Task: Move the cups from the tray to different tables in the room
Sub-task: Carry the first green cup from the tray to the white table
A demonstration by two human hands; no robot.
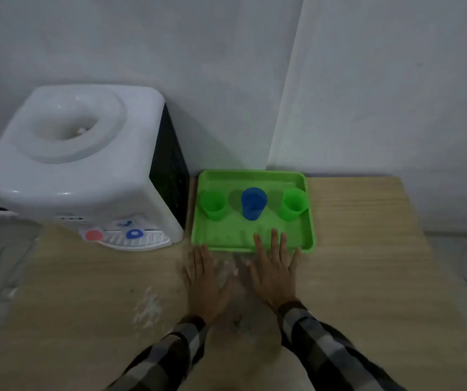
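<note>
**Hands flat before the tray; cups lie ahead in a left-to-right row**

The left hand (208, 280) lies palm down on the wooden table (367, 263), fingers spread and empty, its fingertips just short of the tray's near left corner. The right hand (276, 273) is likewise flat, spread and empty, but set further forward: its fingertips overlap the near rim of the green tray (309, 221). Both wrists emerge from checked sleeves.

All three cups stand upright on the tray, directly ahead of the hands, in the tray's middle band. Their row runs left to right, across the line of reach:

- left green cup (212, 206), ahead of the left hand;
- blue cup (253, 204), centre, ahead and slightly left of the right hand;
- right green cup (294, 204), ahead and slightly right of the right hand.

The cups stand apart from one another. The right hand appears nearer to the row, so either the blue or the right green cup is probably its shortest reach. No cup has yet left the tray.

A white water dispenser (80, 165) stands just beside the tray's left edge and may restrict a left-side approach.
</note>
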